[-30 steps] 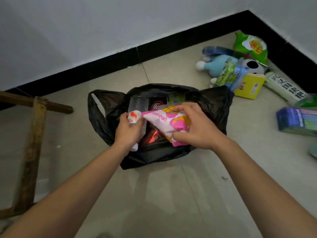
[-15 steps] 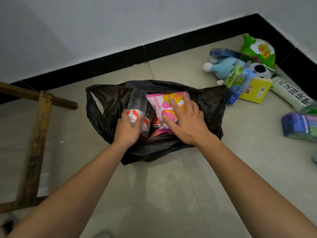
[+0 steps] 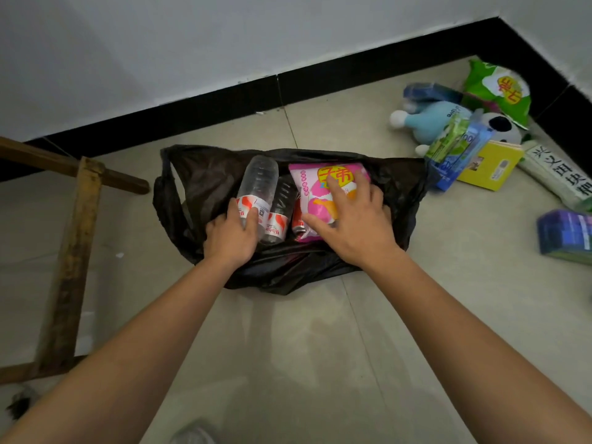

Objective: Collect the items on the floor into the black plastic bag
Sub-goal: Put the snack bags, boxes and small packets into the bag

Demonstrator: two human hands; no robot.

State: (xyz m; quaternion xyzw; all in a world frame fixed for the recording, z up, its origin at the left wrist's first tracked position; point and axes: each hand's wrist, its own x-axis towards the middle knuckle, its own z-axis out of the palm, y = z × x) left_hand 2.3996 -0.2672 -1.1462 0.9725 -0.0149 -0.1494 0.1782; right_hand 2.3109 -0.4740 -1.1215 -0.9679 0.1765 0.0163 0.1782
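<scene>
The black plastic bag [image 3: 400, 187] is lying open on the tiles at the centre of the frame. Inside it, the left hand [image 3: 232, 238] is curling its fingers round a clear bottle [image 3: 258, 184], while the right hand [image 3: 355, 225] is pressing spread fingers flat on a pink snack packet [image 3: 312, 187]. A plush toy [image 3: 429, 120] and a yellow book [image 3: 490, 165] are lying at upper right.

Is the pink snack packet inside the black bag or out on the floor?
Inside: the pink snack packet lies in the open mouth of the black bag, under the right hand.

black plastic bag [image 3: 205, 174], pink-and-yellow snack packet [image 3: 315, 190], red-and-white bottle label [image 3: 248, 205], green bag [image 3: 496, 91], yellow book [image 3: 490, 166]
</scene>
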